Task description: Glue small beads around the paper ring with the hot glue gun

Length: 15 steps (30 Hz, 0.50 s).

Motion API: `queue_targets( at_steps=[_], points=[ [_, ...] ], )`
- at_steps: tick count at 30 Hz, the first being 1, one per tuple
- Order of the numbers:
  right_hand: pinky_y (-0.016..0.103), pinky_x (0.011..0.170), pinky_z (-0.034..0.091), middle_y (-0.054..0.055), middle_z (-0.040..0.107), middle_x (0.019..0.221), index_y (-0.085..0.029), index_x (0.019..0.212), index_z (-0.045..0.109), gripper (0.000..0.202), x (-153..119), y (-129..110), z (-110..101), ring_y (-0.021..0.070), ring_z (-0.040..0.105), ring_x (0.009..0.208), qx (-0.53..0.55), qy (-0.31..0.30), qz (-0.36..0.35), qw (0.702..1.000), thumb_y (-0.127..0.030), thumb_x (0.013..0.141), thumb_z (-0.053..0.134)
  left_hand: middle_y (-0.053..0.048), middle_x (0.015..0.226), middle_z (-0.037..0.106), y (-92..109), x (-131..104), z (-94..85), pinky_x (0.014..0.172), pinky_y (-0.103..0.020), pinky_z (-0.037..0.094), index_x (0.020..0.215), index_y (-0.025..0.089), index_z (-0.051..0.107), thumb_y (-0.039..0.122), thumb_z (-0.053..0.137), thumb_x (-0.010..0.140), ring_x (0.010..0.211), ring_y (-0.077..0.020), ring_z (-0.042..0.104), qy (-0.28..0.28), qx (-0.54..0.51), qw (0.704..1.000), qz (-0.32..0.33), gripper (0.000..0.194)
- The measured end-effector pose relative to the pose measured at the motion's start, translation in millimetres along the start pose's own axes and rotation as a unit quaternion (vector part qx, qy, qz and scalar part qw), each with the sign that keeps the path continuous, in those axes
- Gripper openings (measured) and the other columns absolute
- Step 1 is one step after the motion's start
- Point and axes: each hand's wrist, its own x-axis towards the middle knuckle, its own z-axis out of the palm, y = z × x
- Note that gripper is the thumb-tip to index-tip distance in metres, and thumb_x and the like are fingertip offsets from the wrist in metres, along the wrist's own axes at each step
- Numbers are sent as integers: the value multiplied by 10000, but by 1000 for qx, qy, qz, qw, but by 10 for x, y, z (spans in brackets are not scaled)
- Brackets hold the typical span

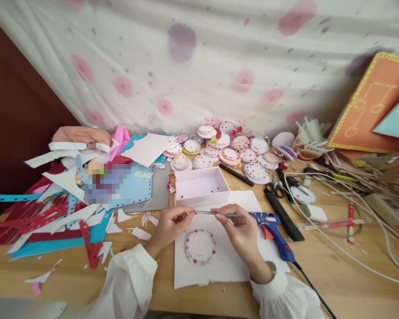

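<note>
My right hand grips a pair of slim tweezers, held level and pointing left. At their tip, my left hand is closed in a pinch; a speck of red shows at the fingertips, too small to name. Below the hands, a wire ring dotted with red, blue and white bits lies on a white sheet. Just beyond them stands a shallow white box with a few small red pieces inside.
A blue glue gun lies right of the sheet, its cord running toward me. Behind the box sit several decorated paper discs. Paper scraps cover the left; a black bar, scissors and white cable lie right.
</note>
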Motion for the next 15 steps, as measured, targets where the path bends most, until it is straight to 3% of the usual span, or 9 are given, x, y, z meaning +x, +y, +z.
queue_targets(
  at_steps=[5, 9, 12, 15],
  points=[
    [323, 654, 564, 44, 724, 778, -221, 779, 640, 48, -15, 4, -14, 227, 714, 806, 14, 10, -20, 1000, -211, 804, 679, -6, 564, 602, 29, 8, -2, 436, -190, 371, 809, 133, 727, 276, 598, 829, 456, -84, 453, 0, -13, 1000, -11, 194],
    [353, 661, 554, 48, 729, 822, -247, 851, 640, 166, 6, -88, 25, 219, 700, 798, -46, 36, -158, 986, -87, 824, 606, 7, 486, 539, 61, 25, -57, 450, -211, 357, 812, 130, 728, 387, 558, 868, 443, -95, 446, -47, -84, 994, -55, 313],
    [337, 646, 539, 57, 739, 927, -255, 974, 634, 322, 43, -160, 137, 195, 682, 779, -167, -33, -327, 930, 3, 817, 523, -12, 516, 550, 28, 28, -98, 462, -225, 353, 724, 133, 687, 531, 480, 882, 462, -102, 441, -103, -168, 978, -68, 476],
    [340, 658, 535, 81, 720, 1055, -211, 1041, 618, 330, 97, -213, 303, 193, 646, 774, -268, -140, -421, 855, -2, 836, 466, 8, 465, 477, -23, 22, -104, 428, -229, 302, 583, 157, 595, 617, 471, 841, 436, -99, 375, -69, -196, 974, -90, 542]
  ],
)
